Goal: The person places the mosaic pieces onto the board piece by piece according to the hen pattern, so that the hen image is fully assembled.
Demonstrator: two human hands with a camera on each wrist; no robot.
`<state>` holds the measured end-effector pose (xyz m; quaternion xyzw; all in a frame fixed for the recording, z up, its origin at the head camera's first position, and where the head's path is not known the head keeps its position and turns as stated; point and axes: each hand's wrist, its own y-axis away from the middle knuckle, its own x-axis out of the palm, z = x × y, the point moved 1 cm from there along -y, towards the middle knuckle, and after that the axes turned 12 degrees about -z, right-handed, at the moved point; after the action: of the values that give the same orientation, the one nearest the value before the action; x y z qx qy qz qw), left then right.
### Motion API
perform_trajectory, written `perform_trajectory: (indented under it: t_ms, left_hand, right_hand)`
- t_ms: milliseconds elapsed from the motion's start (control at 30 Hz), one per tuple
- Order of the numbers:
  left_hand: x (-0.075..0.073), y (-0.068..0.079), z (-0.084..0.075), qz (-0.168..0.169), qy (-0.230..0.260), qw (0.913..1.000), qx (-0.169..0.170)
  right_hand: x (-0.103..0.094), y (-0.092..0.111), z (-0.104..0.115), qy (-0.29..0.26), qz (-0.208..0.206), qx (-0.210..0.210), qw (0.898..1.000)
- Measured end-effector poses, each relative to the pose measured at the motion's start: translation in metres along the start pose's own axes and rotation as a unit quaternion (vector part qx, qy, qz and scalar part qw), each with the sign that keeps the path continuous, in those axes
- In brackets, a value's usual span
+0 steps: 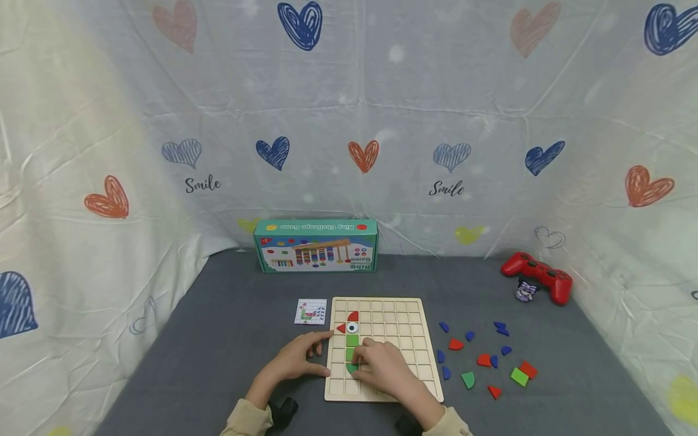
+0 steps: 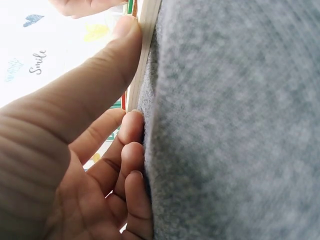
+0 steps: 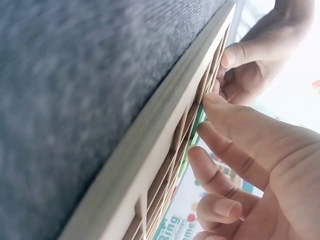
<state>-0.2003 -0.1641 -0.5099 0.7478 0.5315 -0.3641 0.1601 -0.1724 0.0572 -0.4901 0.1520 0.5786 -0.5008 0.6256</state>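
A square wooden grid board (image 1: 389, 351) lies on the grey cloth. My left hand (image 1: 299, 357) is at its left side, thumb and index finger spread along the edge; in the left wrist view the thumb (image 2: 127, 37) touches the board's side. My right hand (image 1: 386, 366) reaches over the lower left cells and pinches a rounded green piece (image 1: 351, 367) between thumb and fingertips, down at the grid. Above it in the same column sit green squares (image 1: 352, 340), a white eye piece (image 1: 352, 327) and a red rounded piece (image 1: 353, 316). A red triangle (image 1: 341, 328) lies left of the eye.
Right of the board lie loose red, blue and green pieces, among them a green rounded piece (image 1: 468, 379) and a light green square (image 1: 520, 376). A small pattern card (image 1: 311, 312) lies left of the board. Behind are a game box (image 1: 316, 247) and a red controller (image 1: 537, 275).
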Motion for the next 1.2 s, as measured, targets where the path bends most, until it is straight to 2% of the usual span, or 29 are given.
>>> perform_trajectory:
  t_ms: [233,533,900,1200]
  left_hand:
    - [0.000,0.001,0.001,0.001,-0.001,1.0000,-0.001]
    - [0.001,-0.002,0.007,0.003,-0.010,0.9999,-0.004]
    - [0.002,-0.001,0.007,0.006,-0.009,0.9999,-0.007]
    - [0.001,0.000,0.004,0.006,-0.009,0.9999,-0.006]
  right_hand:
    - [-0.007,0.004,-0.009,-0.004,-0.010,0.011,1.000]
    - [-0.020,0.013,-0.028,-0.010,-0.051,0.018,0.999]
    - [-0.038,0.030,-0.055,-0.011,-0.066,0.088,0.994]
    - [-0.054,0.044,-0.075,-0.014,-0.063,0.146,0.987]
